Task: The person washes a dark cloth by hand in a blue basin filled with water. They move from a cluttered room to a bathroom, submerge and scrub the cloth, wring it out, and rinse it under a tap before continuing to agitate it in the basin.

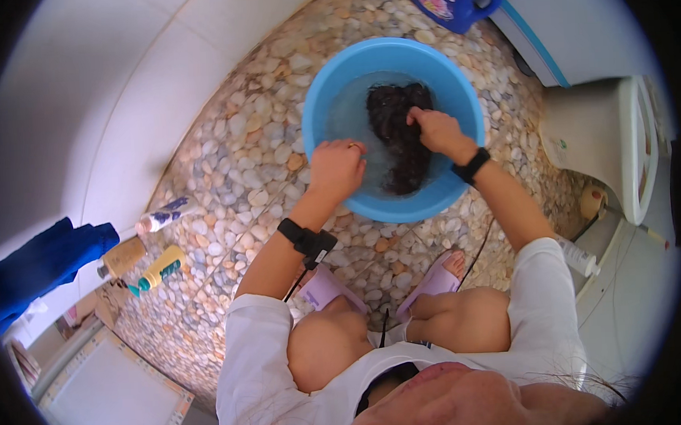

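Observation:
A round light-blue basin stands on the floor, partly filled with cloudy water. In the water lies a dark, wet piece of cloth, bunched up and reaching across the basin. My right hand, with a black band at the wrist, comes over the right side and is closed on the cloth's upper part. My left hand is over the basin's left rim, fingers curled and a ring showing. What those fingers hold, if anything, is hidden. A black strap with a small box is on the left wrist.
A blue detergent jug stands beyond the basin. Several bottles, one a yellow bottle, lie on the pebble-patterned floor at left, near a hanging blue cloth. A white plastic stool is at right. My slippered feet are near the basin.

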Motion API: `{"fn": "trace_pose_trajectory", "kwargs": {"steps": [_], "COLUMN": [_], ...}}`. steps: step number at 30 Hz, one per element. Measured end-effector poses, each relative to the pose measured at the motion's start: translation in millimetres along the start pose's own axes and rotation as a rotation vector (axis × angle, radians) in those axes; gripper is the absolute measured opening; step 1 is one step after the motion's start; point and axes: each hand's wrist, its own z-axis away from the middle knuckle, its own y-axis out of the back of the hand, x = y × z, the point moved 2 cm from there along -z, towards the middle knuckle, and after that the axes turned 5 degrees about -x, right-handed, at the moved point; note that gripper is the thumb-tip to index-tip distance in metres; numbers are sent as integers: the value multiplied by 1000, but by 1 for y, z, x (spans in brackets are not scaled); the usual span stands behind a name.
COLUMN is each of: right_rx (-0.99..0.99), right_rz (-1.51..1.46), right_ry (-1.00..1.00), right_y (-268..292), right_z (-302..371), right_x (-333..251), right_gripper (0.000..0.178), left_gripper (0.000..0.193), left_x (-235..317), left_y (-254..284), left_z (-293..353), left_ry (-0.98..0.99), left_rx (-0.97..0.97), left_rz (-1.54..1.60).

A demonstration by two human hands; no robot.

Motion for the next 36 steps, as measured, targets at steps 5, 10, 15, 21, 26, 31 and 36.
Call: {"fn": "trace_pose_trajectory", "kwargs": {"steps": [5, 10, 15, 21, 26, 31, 36], "right_rx": [-133, 55, 220, 569, 579, 513, 272], "right_rz": [-130, -597, -1429, -1132, -922, -418, -382], "right_ry": [56, 17, 265, 493, 271, 86, -145], "right_y": [-17, -15, 32, 53, 52, 52, 23], "right_z": [-5, -2, 39, 66, 51, 15, 7], "right_x": [0, 1, -58, -119, -102, -87, -29], "right_gripper": [24, 16, 7, 17, 19, 20, 27], "left_gripper": [31, 68, 78, 48, 39, 45, 34], "left_x": [6, 14, 42, 2, 32, 23, 16], "left_y": [-4, -21, -18, -51, -36, -25, -21], "left_z": [-14, -31, -53, -90, -82, -65, -62], "left_ry": [226, 701, 657, 367, 438, 655, 461], "left_rx": [-109, -393, -514, -291, -62, 98, 384], "left_rz": [560, 1423, 1813, 2181, 2136, 1752, 1267]}}
